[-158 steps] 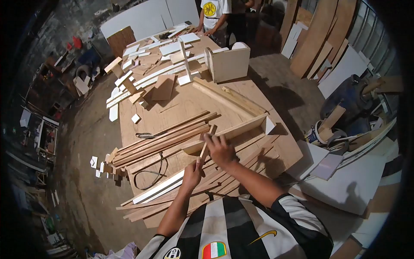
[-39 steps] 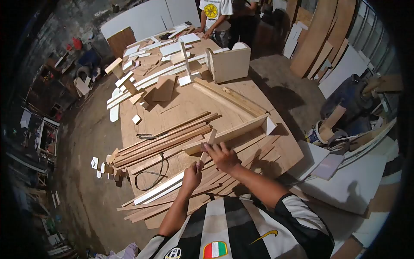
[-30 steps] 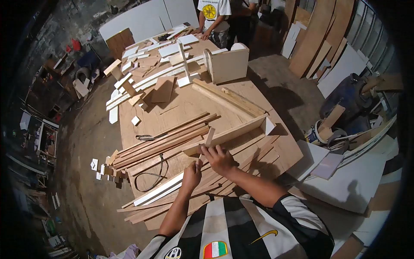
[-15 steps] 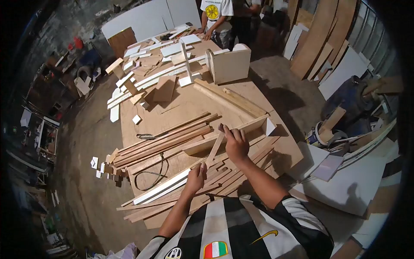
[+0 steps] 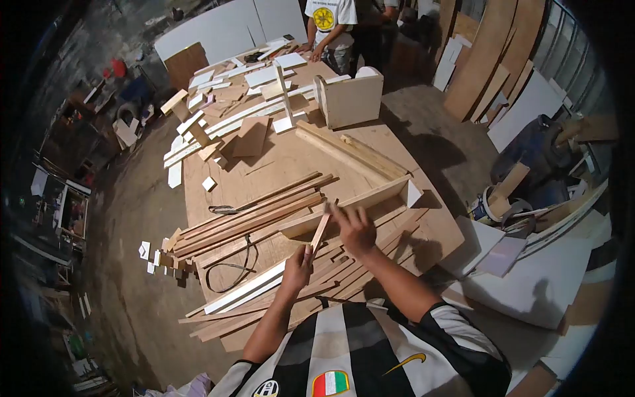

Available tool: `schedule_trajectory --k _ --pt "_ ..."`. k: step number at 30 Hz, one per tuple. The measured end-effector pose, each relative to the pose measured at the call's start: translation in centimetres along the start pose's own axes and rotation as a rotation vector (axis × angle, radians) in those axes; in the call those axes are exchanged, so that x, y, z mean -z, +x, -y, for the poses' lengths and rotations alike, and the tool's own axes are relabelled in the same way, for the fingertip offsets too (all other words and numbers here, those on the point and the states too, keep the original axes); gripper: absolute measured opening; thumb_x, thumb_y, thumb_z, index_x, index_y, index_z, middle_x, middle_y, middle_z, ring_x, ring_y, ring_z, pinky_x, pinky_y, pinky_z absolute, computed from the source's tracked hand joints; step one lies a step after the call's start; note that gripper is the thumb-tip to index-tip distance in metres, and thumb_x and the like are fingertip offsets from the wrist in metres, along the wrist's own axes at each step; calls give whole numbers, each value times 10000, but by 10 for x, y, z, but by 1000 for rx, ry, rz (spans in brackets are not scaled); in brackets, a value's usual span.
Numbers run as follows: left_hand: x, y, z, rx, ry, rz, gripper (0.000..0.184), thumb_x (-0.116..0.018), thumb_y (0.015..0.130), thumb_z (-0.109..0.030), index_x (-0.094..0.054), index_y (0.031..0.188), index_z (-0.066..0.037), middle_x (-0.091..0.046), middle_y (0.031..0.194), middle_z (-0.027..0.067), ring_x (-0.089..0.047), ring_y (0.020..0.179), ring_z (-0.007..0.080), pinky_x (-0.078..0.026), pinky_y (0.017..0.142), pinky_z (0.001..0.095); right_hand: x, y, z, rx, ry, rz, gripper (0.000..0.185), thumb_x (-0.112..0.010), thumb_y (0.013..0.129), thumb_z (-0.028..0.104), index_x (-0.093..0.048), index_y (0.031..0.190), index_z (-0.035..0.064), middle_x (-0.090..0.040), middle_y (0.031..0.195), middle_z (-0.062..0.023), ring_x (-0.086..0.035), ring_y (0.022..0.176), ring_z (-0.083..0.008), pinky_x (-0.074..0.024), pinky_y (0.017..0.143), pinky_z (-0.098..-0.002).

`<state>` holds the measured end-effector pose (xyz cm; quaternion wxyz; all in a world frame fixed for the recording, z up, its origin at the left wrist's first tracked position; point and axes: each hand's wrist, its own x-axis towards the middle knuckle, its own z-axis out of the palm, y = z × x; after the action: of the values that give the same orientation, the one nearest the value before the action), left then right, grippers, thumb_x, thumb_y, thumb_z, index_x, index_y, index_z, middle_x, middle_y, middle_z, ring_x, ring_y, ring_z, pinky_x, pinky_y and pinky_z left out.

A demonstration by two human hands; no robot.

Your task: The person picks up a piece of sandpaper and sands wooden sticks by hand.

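My left hand [image 5: 299,264] is closed around the lower end of a short, thin wooden strip [image 5: 320,231], which slants up and away from me above the table. At the strip's upper end is my right hand [image 5: 357,230], its thumb and index finger drawn toward the tip and its other fingers partly bent. Something small and dark shows by those fingertips, too small to name. Beneath and beyond the hands lies a long pale board [image 5: 357,204] on edge. White-faced strips [image 5: 248,289] lie to the left of my left hand.
A wooden worktable [image 5: 284,159] carries bundled thin strips [image 5: 254,221], a black strap [image 5: 231,268], thick timber lengths [image 5: 340,152] and a box-like wooden piece [image 5: 350,100]. Another person [image 5: 331,30] stands at the far end. Boards and a bucket [image 5: 489,202] stand at right.
My right hand has shifted slightly left and down, its fingers looser near the strip's tip. The strip has tilted a little more upright, and my left hand has moved slightly left.
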<state>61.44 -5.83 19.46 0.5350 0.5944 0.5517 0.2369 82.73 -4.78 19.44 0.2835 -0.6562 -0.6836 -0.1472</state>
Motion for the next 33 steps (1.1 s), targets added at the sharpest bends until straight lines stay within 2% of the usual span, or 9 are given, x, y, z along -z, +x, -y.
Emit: schedule_trajectory --k 3,5,9,11,14,18,22,27,33 --pt "-6 -3 -3 -47 -41 -5 344 -526 1067 -339 -606 1019 -8 -553 632 58 -505 551 135 -412 525 310 7 21 -4 -38 0 -9 480 -599 859 106 -640 1336 132 -648 1035 -84 -612 929 -296 -553 769 -390" --pt "-9 3 1 -90 -42 -24 359 -569 1055 -328 -620 1175 7 -527 683 6 -454 583 87 -373 507 275 0 14 6 28 63 -21 463 -599 875 125 -636 1336 116 -656 1042 -91 -614 934 -304 -552 784 -387" --pt "0 7 4 -7 35 22 359 -569 1056 -321 -628 1179 11 -523 683 4 -456 609 85 -389 542 275 0 -3 19 162 47 55 485 -588 886 127 -598 1371 111 -662 1055 -78 -618 973 -322 -570 780 -386" --pt "-1 4 19 -150 60 11 349 -567 1057 -325 -638 1118 12 -528 683 8 -456 595 87 -390 532 278 0 10 6 11 21 99 475 -590 881 143 -602 1355 113 -657 1054 -61 -625 994 -296 -577 739 -386" --pt "0 1 5 -180 155 3 348 -564 1057 -325 -645 1102 11 -526 682 6 -458 589 89 -391 526 277 4 20 7 33 -109 44 460 -594 871 156 -616 1330 117 -651 1052 -51 -626 983 -260 -576 704 -382" --pt "1 9 24 -100 46 -20 358 -570 1054 -329 -644 1136 11 -521 680 2 -465 591 93 -388 522 277 -2 -11 33 239 5 -10 506 -616 838 147 -622 1344 131 -640 1042 -43 -615 938 -270 -568 601 -371" --pt "4 -4 6 -43 -22 21 389 -556 1058 -354 -641 1158 13 -506 680 -7 -451 589 99 -395 529 275 2 25 5 0 -64 117 449 -591 870 134 -620 1317 103 -641 1046 -69 -614 955 -281 -580 710 -386" --pt "4 12 20 -41 -84 13 407 -533 1066 -369 -642 1165 11 -495 702 -21 -435 614 93 -415 568 282 -8 -3 28 206 74 34 560 -607 818 67 -619 1373 137 -647 1005 -52 -608 958 -280 -580 685 -404" --pt "5 11 22 -39 -48 50 392 -528 1069 -356 -643 1135 13 -470 724 -34 -423 625 86 -427 596 279 -6 22 5 71 40 44 473 -594 868 118 -625 1339 116 -643 1003 -57 -607 943 -280 -580 703 -373"
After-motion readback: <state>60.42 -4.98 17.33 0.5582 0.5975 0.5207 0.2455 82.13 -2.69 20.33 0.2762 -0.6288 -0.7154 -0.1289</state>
